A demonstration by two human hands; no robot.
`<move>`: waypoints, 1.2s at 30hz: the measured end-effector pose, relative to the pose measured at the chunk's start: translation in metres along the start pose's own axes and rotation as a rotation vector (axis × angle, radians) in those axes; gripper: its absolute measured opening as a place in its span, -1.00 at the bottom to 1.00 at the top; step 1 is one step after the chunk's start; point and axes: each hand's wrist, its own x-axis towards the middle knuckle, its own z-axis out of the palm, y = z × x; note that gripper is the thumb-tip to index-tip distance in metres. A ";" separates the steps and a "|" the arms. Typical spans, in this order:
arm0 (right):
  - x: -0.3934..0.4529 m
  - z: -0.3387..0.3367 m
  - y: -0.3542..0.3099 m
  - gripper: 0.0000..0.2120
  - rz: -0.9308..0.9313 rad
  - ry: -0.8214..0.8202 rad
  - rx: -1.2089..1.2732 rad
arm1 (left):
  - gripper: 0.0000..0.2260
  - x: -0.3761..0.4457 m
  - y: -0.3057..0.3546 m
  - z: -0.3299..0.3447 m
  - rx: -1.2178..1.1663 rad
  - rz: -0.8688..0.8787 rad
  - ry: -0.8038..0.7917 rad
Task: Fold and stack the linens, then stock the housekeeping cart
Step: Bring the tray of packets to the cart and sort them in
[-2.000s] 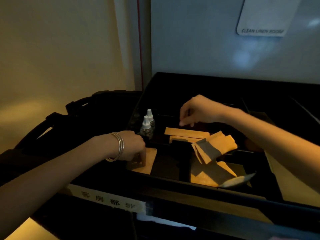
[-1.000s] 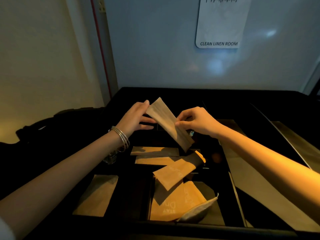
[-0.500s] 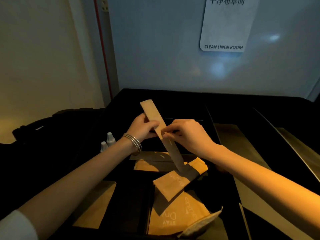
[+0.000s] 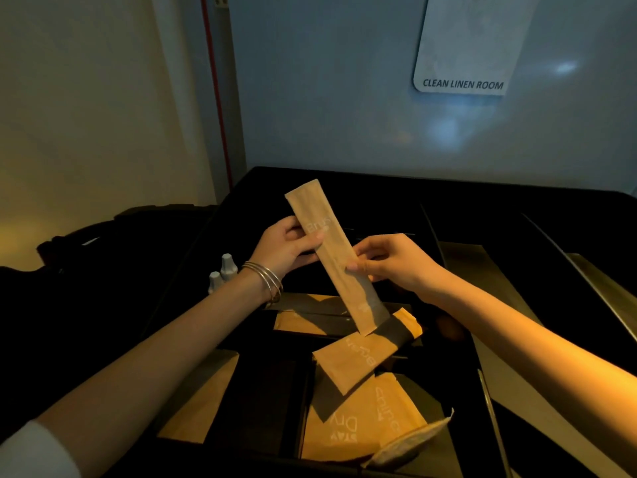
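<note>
A long, narrow brown paper packet [image 4: 331, 250] is held up, tilted, over the black divided tray [image 4: 269, 391] on top of the cart. My left hand [image 4: 286, 248] grips its upper part, thumb across the printed face. My right hand [image 4: 389, 260] pinches its right edge lower down. Under them, several more brown paper packets [image 4: 362, 360] lie in the tray's compartments, some overlapping. A single flat packet [image 4: 196, 405] lies in the near left compartment.
Two small white-capped bottles [image 4: 222, 272] stand at the tray's left edge, beside my left wrist. A pale pouch [image 4: 410, 443] lies at the tray's near right. A dark bag [image 4: 103, 257] sits left of the cart. Straight ahead is a door with a sign [image 4: 463, 84] reading CLEAN LINEN ROOM.
Two seconds ago both hands were down in the tray's compartments. They have since lifted one long packet, and it has turned more upright between them.
</note>
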 end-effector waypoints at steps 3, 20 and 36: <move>0.000 0.000 0.002 -0.86 0.019 0.052 0.080 | -0.67 -0.003 -0.005 0.004 0.054 -0.024 0.012; 0.009 -0.005 -0.005 -0.88 -0.069 0.066 0.209 | -0.85 0.018 0.016 -0.014 0.267 0.059 0.000; 0.063 -0.011 -0.015 -0.92 0.004 0.086 0.101 | -0.83 0.201 0.045 -0.098 0.813 -0.052 0.154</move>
